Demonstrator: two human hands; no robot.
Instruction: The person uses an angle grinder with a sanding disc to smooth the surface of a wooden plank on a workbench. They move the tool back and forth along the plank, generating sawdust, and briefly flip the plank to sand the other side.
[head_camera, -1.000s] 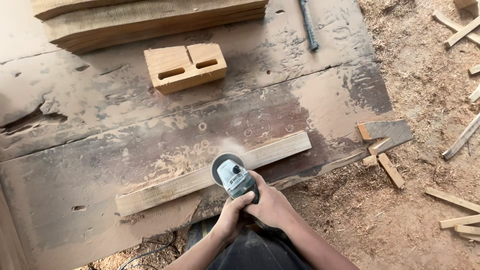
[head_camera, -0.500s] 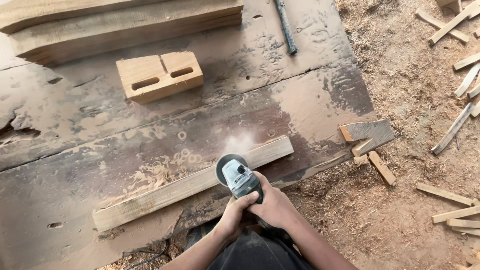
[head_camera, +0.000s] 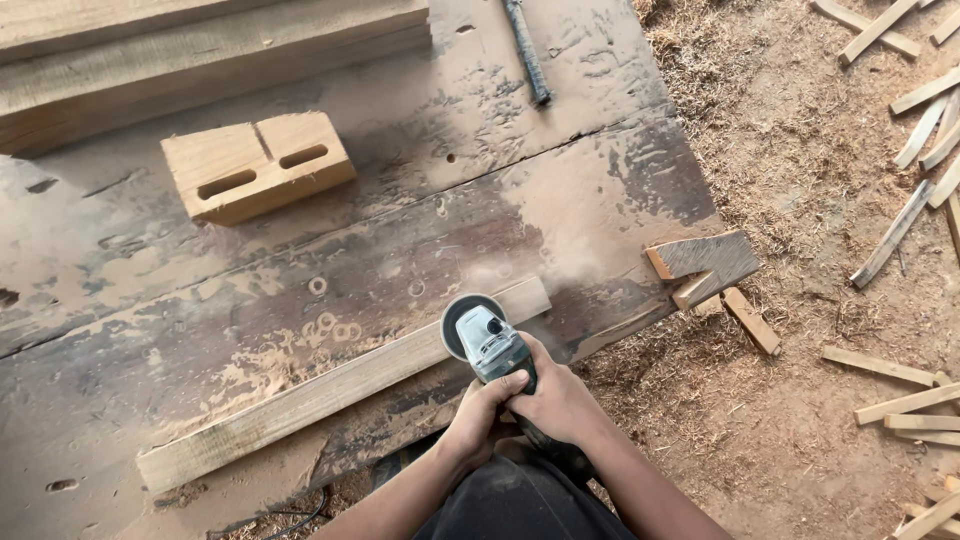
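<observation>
Angle grinder clamped in both hands, left hand, right hand, on wood strip; slotted block, offcuts nearby.

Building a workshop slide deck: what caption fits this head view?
Both hands, left and right, grip an angle grinder on a wooden strip lying across a dusty workbench.

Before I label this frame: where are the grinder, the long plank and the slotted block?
grinder (head_camera: 487, 335), head view, grey head housing.
long plank (head_camera: 300, 405), head view, mid top face.
slotted block (head_camera: 257, 165), head view, top face between slots.
</observation>
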